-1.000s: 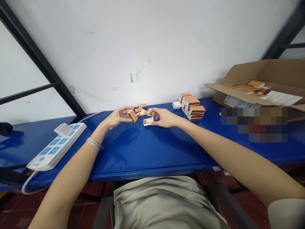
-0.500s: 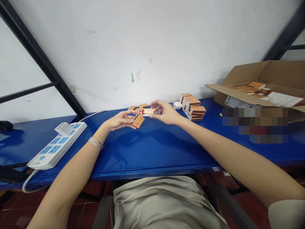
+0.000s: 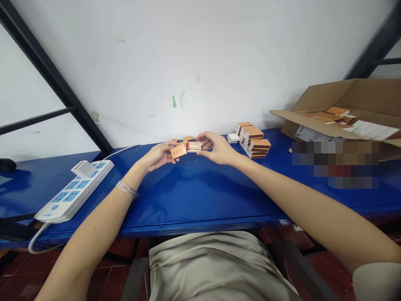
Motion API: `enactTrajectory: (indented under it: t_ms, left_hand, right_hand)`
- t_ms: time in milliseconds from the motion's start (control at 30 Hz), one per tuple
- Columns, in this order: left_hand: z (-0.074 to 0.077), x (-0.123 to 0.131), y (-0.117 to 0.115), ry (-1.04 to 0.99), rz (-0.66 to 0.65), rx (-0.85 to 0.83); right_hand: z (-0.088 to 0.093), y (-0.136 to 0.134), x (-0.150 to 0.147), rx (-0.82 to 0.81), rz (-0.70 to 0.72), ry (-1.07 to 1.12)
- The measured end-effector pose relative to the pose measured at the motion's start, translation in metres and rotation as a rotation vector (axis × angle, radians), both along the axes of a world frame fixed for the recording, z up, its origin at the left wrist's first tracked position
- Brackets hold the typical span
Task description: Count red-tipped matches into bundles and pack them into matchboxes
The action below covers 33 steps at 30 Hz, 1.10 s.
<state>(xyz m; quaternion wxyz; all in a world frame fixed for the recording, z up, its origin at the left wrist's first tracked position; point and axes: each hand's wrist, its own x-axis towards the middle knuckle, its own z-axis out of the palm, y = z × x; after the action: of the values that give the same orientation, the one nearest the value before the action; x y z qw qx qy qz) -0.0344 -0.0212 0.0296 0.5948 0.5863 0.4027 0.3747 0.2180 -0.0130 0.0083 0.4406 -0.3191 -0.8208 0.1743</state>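
My left hand (image 3: 159, 156) is closed around an orange matchbox sleeve (image 3: 178, 151), its printed face turned up toward me. Right beside the sleeve is a white matchbox tray (image 3: 193, 150) full of red-tipped matches, their heads at the left end. The thumb and fingers of my right hand (image 3: 216, 147) grip the tray at its right end. Sleeve and tray sit close together; whether they touch I cannot tell. Behind them, more orange matchbox sleeves (image 3: 188, 138) lie on the blue table. Some loose matches show under my right fingers.
Stacked matchboxes (image 3: 255, 140) stand to the right, with white trays (image 3: 233, 138) beside them. An open cardboard box (image 3: 332, 96) at the far right holds more matchboxes. A white power strip (image 3: 75, 192) lies on the left of the blue table (image 3: 194, 200), against a white wall.
The sleeve in my left hand has turned from a slant to nearly level and risen slightly toward the tray's left end. My right hand has hardly moved.
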Motion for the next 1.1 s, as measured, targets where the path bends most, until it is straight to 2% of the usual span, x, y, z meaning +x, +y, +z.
enactTrajectory:
  t_ms: [200, 467, 833, 1100]
  left_hand:
    - [0.0019, 0.0015, -0.0008, -0.046, -0.018, -0.012]
    - [-0.002, -0.005, 0.0042, -0.044, -0.05, -0.03]
    - [0.0019, 0.0, -0.0013, -0.048, -0.061, -0.023]
    - [-0.0001, -0.0024, 0.0015, -0.035, -0.018, -0.028]
  right_hand:
    - [-0.0032, 0.0025, -0.0012, 0.085, 0.044, 0.013]
    - [-0.0036, 0.0001, -0.0038, 0.079, 0.036, -0.022]
    - [-0.0041, -0.0011, -0.0045, 0.065, 0.032, -0.056]
    - [-0.0032, -0.002, -0.0048, 0.063, 0.039, -0.053]
